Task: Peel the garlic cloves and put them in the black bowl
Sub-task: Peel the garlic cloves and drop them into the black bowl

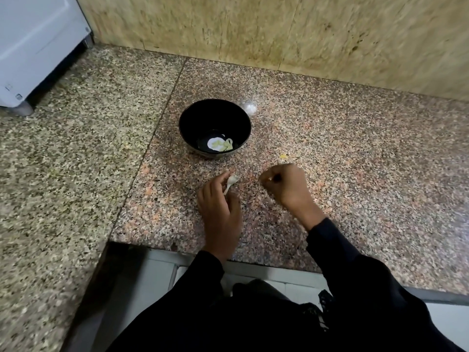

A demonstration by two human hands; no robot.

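A black bowl (215, 128) stands on the speckled granite counter (355, 153), with a few pale peeled garlic cloves (223, 144) at its bottom. Just in front of the bowl, my left hand (219, 207) pinches a whitish garlic clove with a strip of skin (231, 182) between its fingers and thumb. To its right, my right hand (286, 185) is curled into a loose fist, fingertips pinched together near the counter; whether it holds a bit of skin is too small to tell. A small yellowish scrap (283, 156) lies beyond the right hand.
A white appliance (33, 47) stands at the back left on the counter. A yellowish stone wall (279, 34) runs along the back. The counter's front edge (203, 247) steps back near my body, with white tiles below.
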